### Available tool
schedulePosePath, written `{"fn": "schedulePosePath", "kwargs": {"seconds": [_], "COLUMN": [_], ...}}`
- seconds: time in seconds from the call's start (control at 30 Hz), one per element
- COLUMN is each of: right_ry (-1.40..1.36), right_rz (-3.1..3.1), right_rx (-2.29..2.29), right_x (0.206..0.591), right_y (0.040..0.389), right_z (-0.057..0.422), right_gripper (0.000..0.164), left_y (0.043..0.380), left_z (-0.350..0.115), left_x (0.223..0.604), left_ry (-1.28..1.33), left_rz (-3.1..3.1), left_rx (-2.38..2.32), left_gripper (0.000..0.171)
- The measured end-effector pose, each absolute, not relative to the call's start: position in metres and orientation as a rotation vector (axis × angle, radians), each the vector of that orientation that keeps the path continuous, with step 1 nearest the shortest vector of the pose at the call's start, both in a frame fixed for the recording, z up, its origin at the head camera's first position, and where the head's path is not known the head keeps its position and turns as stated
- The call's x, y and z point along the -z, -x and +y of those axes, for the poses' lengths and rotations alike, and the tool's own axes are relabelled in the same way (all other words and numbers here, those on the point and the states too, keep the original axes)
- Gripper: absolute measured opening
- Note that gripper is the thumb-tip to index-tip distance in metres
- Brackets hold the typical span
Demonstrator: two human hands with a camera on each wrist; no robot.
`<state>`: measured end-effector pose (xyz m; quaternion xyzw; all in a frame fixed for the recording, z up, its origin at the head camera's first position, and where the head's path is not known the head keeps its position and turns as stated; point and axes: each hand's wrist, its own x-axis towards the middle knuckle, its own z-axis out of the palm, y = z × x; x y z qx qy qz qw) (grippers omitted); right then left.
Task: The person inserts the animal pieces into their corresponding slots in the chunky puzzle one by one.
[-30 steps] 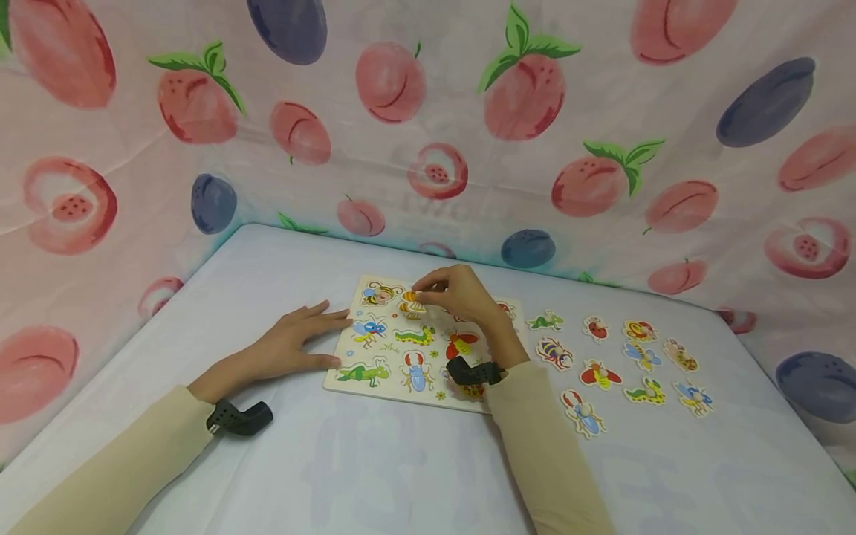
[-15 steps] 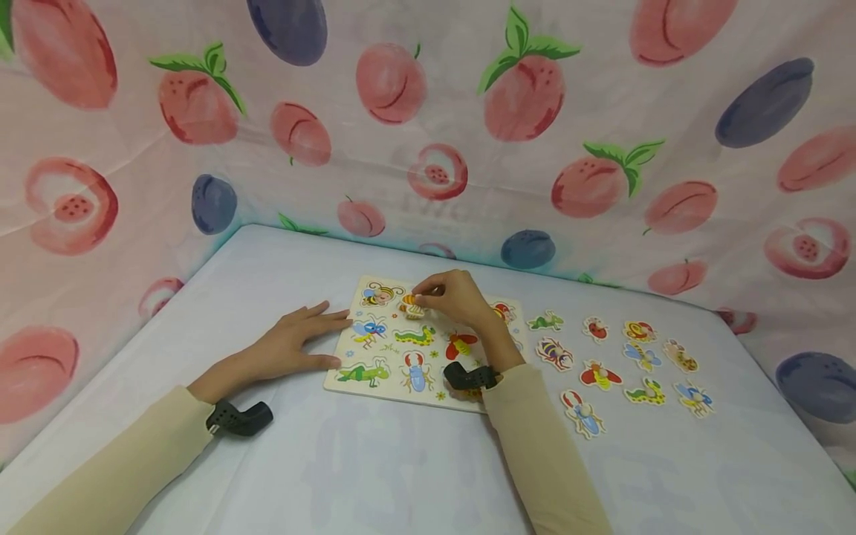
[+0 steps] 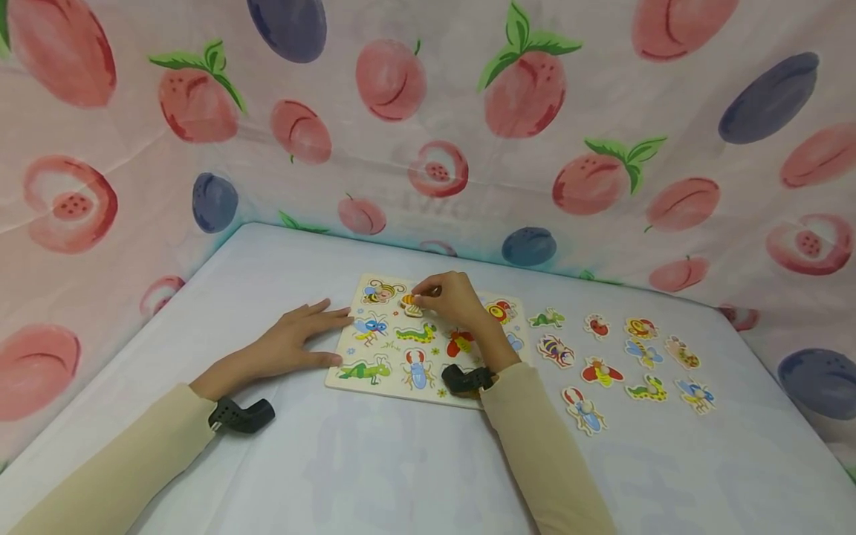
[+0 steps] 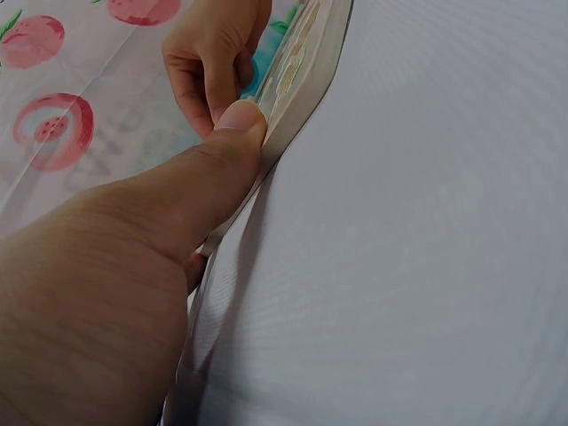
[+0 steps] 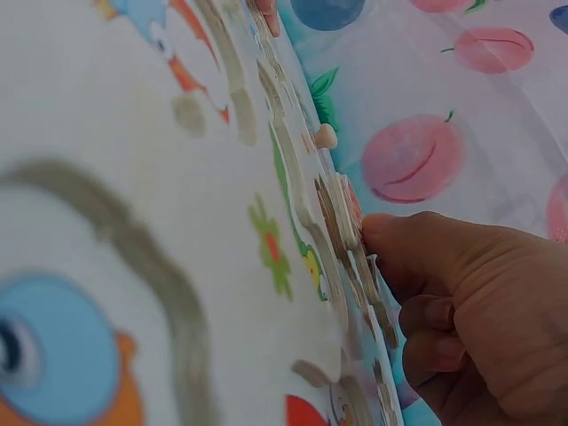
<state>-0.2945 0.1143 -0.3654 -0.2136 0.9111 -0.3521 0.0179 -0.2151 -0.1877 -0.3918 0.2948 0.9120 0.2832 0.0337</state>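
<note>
A wooden puzzle board with insect pictures lies flat in the head view. Over its top row my right hand pinches a small orange-and-yellow striped insect puzzle piece between thumb and fingers. In the right wrist view, that puzzle piece appears edge-on, right at the board's surface. A bee piece sits in the top left corner of the board. Spread out on the table, my left hand has its fingertips at the board's left edge; its thumb touches that edge in the left wrist view.
Several loose insect pieces lie right of the board, among them a stag beetle, a red-winged insect, a ladybird and a green caterpillar. A fruit-printed cloth rises behind the white table.
My right hand has come down slightly with the striped piece, which has turned a little over the top row. The left hand stays at the board's edge.
</note>
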Motion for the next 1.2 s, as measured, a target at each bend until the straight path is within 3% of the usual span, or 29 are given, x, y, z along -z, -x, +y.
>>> {"fn": "schedulePosePath", "kwargs": {"seconds": [1.2], "right_ry": [0.663], "right_rz": [2.859], "right_rx": [1.075], "right_x": [0.3725], "right_y": [0.2947], "right_z": [0.1107], "right_gripper": [0.014], "left_y": [0.2154], "left_z": [-0.1869], "left_x": [0.3935], "left_ry": [-0.919], "left_rz": [2.818], "left_rx": [-0.862], "left_gripper": [0.072]}}
